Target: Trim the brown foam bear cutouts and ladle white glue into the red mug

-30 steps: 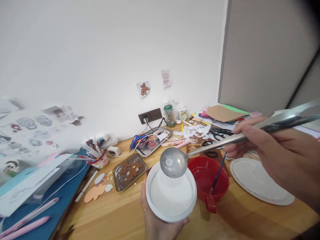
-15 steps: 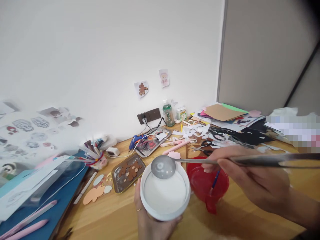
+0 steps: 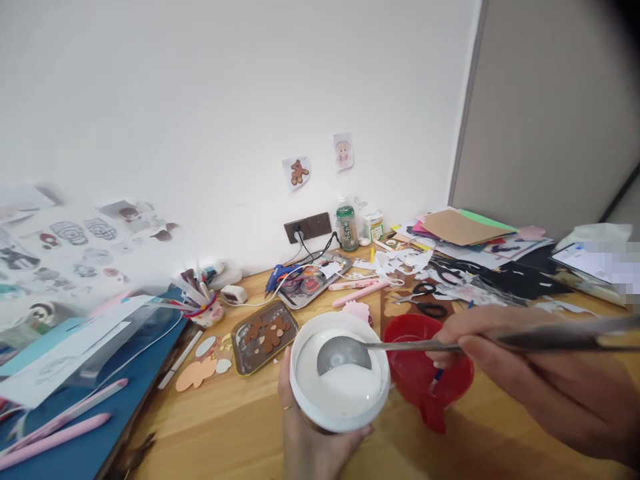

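Note:
My left hand is wrapped round a white tub from below and its left side. A smooth white substance, thick-looking, fills much of the tub. My right hand grips the long handle of a metal ladle. The ladle's bowl is tilted inside the tub, its lower edge dipped into the white substance. Just right of the tub, beneath my right hand, sits a red plastic cup with a handle toward me. A blue-handled brush leans in it, partly hidden by my fingers.
Left of the tub lies a small tray with brown bear cutouts. Behind are a glue gun, a metal tray, scissors, paper scraps and a green bottle. A pen cup and blue folder are left.
The ladle's bowl has gone from above the tub's rim down into the white substance, which now bulges against it. My view has shifted slightly, so the scene sits further right.

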Demonstrator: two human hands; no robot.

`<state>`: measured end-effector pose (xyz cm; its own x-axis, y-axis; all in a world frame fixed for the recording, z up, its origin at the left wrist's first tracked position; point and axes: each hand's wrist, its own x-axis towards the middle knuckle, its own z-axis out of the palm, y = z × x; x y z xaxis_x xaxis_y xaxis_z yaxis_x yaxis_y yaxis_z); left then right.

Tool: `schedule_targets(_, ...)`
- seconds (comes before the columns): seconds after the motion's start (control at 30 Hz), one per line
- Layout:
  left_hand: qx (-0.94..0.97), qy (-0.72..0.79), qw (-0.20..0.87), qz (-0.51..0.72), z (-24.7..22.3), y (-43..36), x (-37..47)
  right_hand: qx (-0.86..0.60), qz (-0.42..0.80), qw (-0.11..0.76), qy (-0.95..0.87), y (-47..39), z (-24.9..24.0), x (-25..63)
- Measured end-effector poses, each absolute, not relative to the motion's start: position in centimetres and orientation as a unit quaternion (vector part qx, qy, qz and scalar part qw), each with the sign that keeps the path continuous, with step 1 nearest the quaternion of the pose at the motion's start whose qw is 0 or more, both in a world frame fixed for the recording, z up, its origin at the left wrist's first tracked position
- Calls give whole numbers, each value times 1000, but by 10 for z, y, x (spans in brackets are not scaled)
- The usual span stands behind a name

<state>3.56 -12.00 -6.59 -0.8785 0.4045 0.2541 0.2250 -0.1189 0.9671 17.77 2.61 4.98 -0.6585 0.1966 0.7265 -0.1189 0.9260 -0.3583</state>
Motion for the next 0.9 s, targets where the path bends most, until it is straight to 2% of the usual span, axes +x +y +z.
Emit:
schedule_targets(0.2,200,646,78,733,-65,-117,36,-89,422,363,-826,34,43,169)
schedule_targets(0.3,191,649,77,732,-64,-117,37,-126,495,335,-792,36,45,162)
schedule_targets(0.47,183,651,84,732,-60,-117,40,-229,561,297,-738,43,47,150)
schedule_targets(0.63,199,658,79,722,-63,-116,40,-269,597,287,-700,48,45,142)
schedule_targets(0.9,223,667,57,708,-74,-113,38,-269,629,344,-643,51,62,145)
